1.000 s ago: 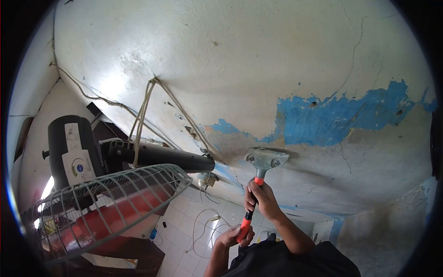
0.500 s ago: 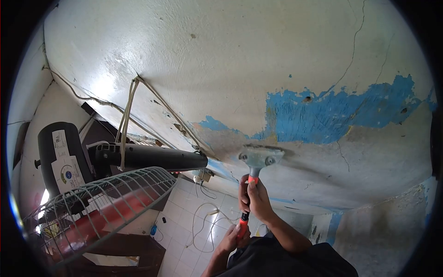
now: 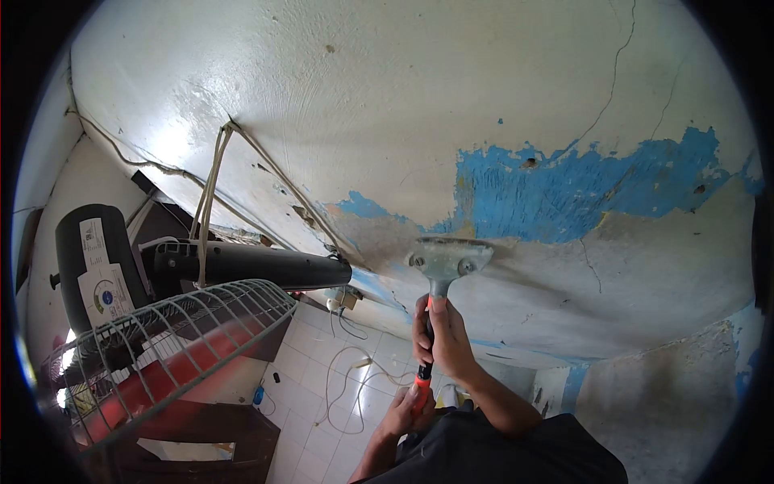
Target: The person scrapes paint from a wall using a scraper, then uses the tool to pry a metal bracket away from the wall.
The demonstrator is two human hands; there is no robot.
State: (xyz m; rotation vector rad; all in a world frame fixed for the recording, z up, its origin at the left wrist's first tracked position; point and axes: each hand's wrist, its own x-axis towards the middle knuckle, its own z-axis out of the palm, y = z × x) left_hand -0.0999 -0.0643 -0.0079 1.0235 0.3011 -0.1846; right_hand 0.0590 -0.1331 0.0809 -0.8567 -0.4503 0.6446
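Observation:
A long-handled scraper [image 3: 442, 264] has a wide grey metal head with two bolts and a black and orange handle. Its blade edge is at the bare plaster just below the blue paint patch [image 3: 556, 198]; whether it touches cannot be seen for certain. My right hand [image 3: 445, 339] wraps the handle a short way under the head, thumb along the top. Lower down, my left hand [image 3: 405, 411] is closed round the orange end of the handle. White paint covers the wall [image 3: 387, 89] above, crossed by thin cracks.
Left of the scraper, a wall fan with a wire cage [image 3: 218, 331] and black arm [image 3: 266, 266] juts out, tied by a cord [image 3: 211, 194]. A pale cable [image 3: 355, 383] lies looped on the tiled floor [image 3: 302, 411]. Dark wooden furniture [image 3: 214, 419] stands lower left.
The scraper head has moved slightly up the wall, closer to the blue patch, with both hands still on the handle. The whole view has shifted a little.

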